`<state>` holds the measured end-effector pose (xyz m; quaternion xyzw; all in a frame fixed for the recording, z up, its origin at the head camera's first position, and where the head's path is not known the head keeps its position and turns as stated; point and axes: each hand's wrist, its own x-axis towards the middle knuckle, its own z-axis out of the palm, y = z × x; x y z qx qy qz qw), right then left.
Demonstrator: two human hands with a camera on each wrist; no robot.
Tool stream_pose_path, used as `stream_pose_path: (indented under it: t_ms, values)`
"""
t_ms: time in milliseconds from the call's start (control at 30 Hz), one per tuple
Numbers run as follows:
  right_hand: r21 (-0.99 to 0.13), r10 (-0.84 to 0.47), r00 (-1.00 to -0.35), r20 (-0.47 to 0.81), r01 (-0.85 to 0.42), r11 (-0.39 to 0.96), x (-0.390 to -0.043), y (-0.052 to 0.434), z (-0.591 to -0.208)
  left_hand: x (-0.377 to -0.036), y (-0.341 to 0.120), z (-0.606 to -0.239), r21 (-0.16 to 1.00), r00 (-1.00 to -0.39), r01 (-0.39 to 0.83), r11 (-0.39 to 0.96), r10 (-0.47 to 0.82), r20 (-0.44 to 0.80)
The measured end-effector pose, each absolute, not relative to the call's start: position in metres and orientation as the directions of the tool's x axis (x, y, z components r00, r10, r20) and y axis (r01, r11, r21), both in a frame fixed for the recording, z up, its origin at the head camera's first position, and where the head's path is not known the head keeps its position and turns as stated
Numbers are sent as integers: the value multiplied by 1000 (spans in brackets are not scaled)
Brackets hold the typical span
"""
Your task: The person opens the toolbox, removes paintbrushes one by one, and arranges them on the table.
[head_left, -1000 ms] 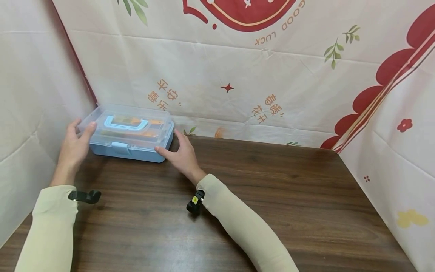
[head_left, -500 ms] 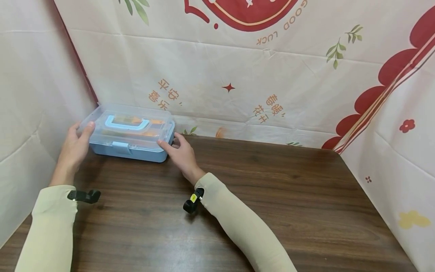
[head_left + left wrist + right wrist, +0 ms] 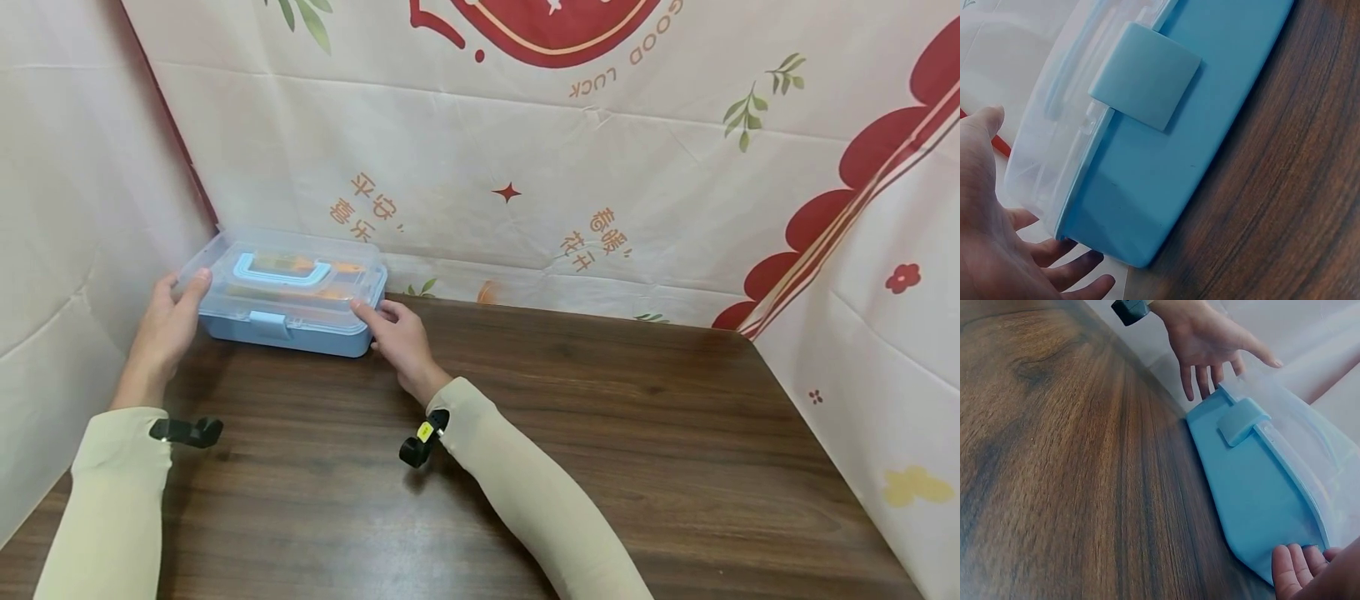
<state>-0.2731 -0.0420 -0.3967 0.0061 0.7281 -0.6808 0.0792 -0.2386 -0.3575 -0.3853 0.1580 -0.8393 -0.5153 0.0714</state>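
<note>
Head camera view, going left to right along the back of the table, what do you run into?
Left hand at the box's left end → blue storage box with its clear lid, blue handle and front latch → right hand at the box's right end → bare wooden table → patterned cloth wall.

My right hand (image 3: 401,342) has crept up the storage box (image 3: 288,292): a second ago the thumb lay low on the blue base at its 4 o'clock corner, now it presses the clear lid's edge there. My left hand (image 3: 167,325) has slid a touch further onto the 9 o'clock end
</note>
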Motion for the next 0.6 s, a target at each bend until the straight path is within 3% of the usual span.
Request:
stream_pose_path:
  t_ms: [600]
  values:
    - [-976,-52,-978,-200,194,103,-277,-51,-388,-238,-360,-387,915,-936,-197,353,-345,-68]
